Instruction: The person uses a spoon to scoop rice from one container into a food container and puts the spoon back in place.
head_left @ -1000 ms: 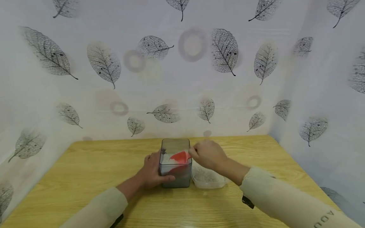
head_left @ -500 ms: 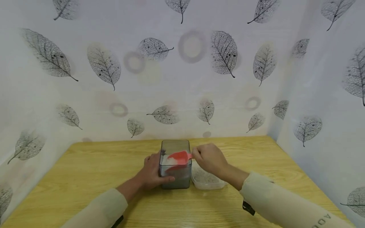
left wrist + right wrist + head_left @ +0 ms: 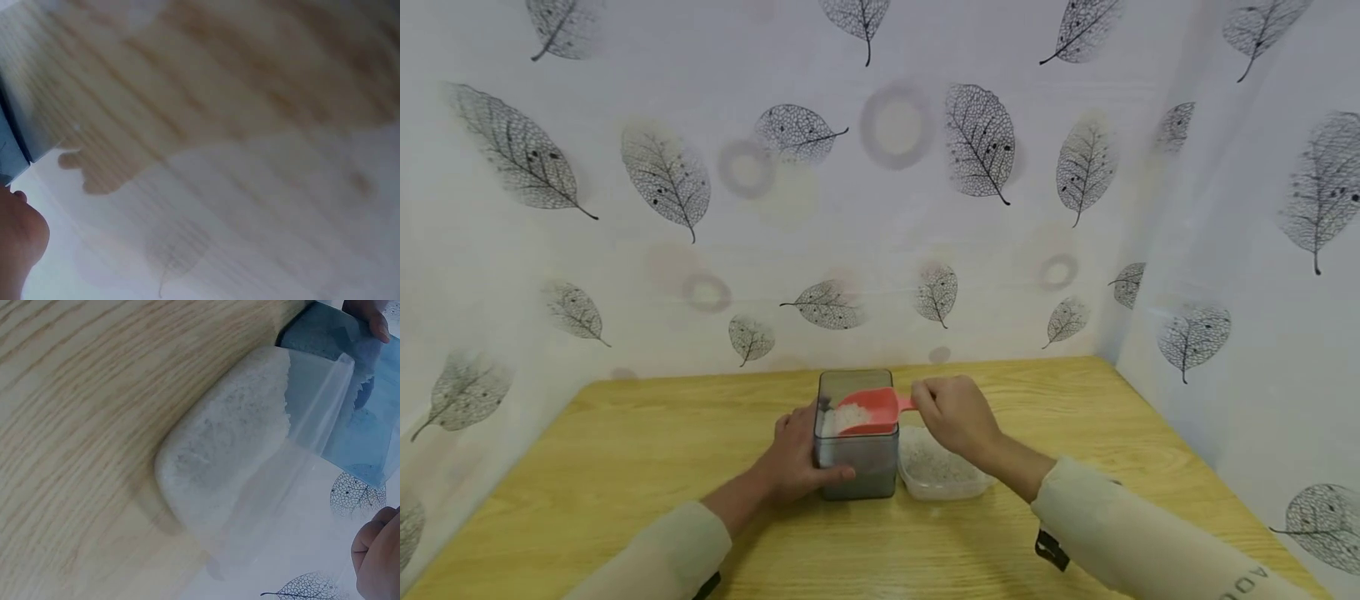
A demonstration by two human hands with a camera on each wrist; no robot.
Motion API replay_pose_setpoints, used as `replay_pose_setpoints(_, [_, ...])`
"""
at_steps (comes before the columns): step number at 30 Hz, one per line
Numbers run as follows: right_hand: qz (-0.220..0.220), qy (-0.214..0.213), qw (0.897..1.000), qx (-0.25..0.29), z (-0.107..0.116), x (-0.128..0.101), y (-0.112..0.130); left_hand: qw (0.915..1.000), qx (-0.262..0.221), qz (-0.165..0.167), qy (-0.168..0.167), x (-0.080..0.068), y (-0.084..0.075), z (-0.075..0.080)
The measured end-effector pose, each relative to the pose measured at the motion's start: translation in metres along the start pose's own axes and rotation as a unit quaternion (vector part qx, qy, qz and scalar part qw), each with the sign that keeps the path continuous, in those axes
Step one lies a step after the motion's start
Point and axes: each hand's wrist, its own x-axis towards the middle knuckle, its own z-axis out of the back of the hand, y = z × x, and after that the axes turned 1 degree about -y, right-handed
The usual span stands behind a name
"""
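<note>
One left hand (image 3: 797, 454) curls round grey container (image 3: 859, 479) | right hand (image 3: 958, 417) grips red scoop (image 3: 880, 407) | sleeve (image 3: 1135, 525) reads "AO", rest cropped

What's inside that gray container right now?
White grains show inside the gray container, beside the red scoop at its mouth, itself carrying grains. Whatever lies directly beneath the scoop is covered and can't be seen.

On the counter (image 3: 625, 467): one box (image 3: 861, 477); just right of it, one tub (image 3: 947, 490) of grains (image 3: 936, 461). In the box's mouth: one scoop (image 3: 882, 407), handle rightward in the right hand (image 3: 960, 418). Box's left side: the left hand (image 3: 792, 457). Behind the counter: one sheet (image 3: 880, 225).
</note>
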Motion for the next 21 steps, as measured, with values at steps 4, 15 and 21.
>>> replay_pose_setpoints(4, [-0.001,-0.014,1.0,0.012,0.007,0.004,0.0,1.0,0.001,-0.003,-0.003,-0.001,0.002,-0.002])
replay_pose_setpoints(15, [-0.011,-0.063,0.998,0.013,0.032,0.007,-0.016,1.0,0.008,-0.003,-0.005,-0.002,0.002,-0.002])
replay_pose_setpoints(21, [-0.034,-0.081,0.996,-0.003,0.045,0.0,-0.035,0.9999,0.006,-0.011,-0.006,-0.002,0.001,-0.002])
